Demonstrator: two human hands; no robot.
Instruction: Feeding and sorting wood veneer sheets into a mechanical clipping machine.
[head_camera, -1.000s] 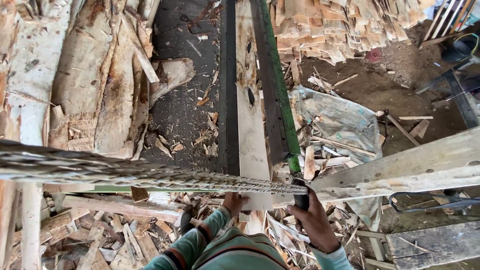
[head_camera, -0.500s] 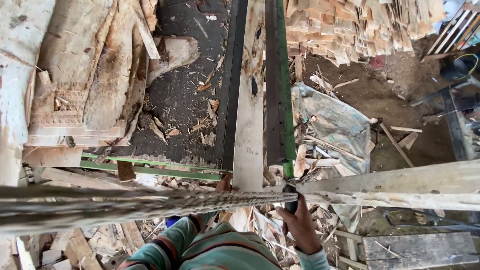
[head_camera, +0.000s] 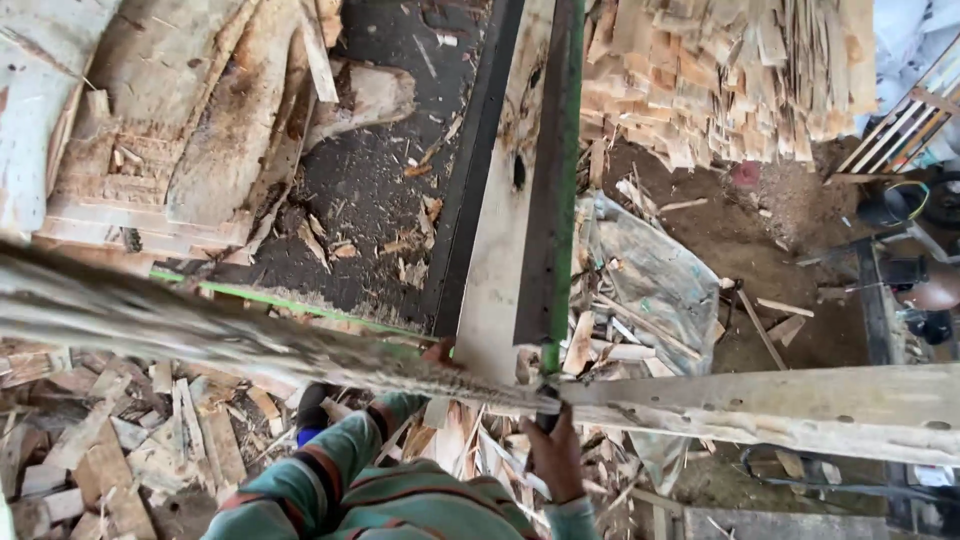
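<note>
Two hands are on a long, rough plank (head_camera: 300, 340) that runs across the view at chest height: the right hand (head_camera: 556, 455) is closed around a dark handle just under it, while the left hand (head_camera: 437, 352) is mostly hidden behind the wood, so I cannot tell its grip. Beyond lies a pale board (head_camera: 505, 250) between dark rails with a green edge (head_camera: 560, 180), above scattered offcuts (head_camera: 130, 450). Best, I reckon, to keep that plank level and both hands low.
</note>
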